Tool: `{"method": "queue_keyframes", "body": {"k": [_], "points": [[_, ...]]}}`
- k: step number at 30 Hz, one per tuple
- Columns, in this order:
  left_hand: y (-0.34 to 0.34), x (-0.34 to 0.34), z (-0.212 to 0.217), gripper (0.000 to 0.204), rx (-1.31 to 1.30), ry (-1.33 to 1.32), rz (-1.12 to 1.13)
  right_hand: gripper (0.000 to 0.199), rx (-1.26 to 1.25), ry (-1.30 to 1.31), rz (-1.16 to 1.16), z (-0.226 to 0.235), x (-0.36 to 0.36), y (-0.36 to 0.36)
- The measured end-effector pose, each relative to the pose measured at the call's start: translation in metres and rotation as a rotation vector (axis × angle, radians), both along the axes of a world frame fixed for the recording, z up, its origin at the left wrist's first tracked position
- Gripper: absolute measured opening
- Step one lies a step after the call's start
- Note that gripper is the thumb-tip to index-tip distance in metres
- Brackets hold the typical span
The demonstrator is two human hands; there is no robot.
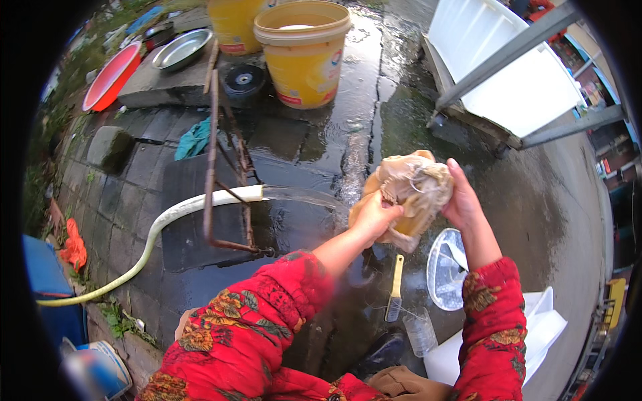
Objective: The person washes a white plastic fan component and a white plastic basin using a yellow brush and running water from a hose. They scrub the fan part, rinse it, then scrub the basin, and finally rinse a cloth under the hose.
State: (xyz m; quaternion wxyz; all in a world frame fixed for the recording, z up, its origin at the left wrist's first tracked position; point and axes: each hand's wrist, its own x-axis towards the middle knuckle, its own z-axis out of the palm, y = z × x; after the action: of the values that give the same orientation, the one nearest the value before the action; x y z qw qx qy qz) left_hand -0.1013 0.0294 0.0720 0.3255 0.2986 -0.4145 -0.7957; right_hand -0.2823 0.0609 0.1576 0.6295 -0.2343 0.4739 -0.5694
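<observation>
A crumpled, wet, tan bag-like piece (406, 175) with a stringy grey-brown patch is held up in front of me; I cannot tell its exact kind. My left hand (376, 218) grips it from the near left, fingers closed and thumb on top. On its right edge, my right hand (463, 198) pinches it, with some fingers hidden behind. From the left, a pale hose (200, 202) rests over a rusty metal frame (212, 167) and pours water (304, 194) toward the piece. Below my hands lie a yellow-handled brush (397, 284) and a clear plastic basket (447, 271).
A yellow bucket (304, 67) stands on the wet pavement ahead. To its left are a metal basin (182, 50) and a red basin (112, 77). A white tub (505, 63) sits on a stand at the far right. Near my feet lie a clear bottle (420, 333) and a white container (445, 357).
</observation>
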Motion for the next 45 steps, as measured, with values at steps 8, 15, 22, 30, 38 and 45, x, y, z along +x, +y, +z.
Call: {"method": "queue_keyframes", "body": {"k": [8, 15, 22, 30, 38, 45], "points": [[-0.058, 0.079, -0.032, 0.017, 0.3, 0.088, 0.497, 0.078, 0.336, 1.597, 0.157, -0.106, 0.077, -0.042], [-0.064, 0.107, -0.086, 0.013, 0.495, 0.165, 0.625, 0.023, 0.04, 2.015, 0.331, -0.102, 0.092, -0.075], [-0.069, 0.124, -0.095, 0.033, 0.675, 0.406, 0.693, 0.035, 0.249, -0.203, 0.209, -0.099, 0.16, -0.111], [-0.025, 0.134, -0.122, 0.028, 0.441, -0.363, 0.449, 0.033, 0.058, -0.546, -0.022, -0.095, 0.178, -0.098], [-0.037, 0.133, -0.093, 0.057, 0.942, 0.251, 0.463, 0.032, 0.175, -0.521, -0.05, -0.116, 0.187, -0.086], [-0.061, 0.138, -0.086, 0.058, 0.625, 0.567, 0.5, 0.042, 0.092, 0.075, -0.072, -0.131, 0.184, -0.075]]}}
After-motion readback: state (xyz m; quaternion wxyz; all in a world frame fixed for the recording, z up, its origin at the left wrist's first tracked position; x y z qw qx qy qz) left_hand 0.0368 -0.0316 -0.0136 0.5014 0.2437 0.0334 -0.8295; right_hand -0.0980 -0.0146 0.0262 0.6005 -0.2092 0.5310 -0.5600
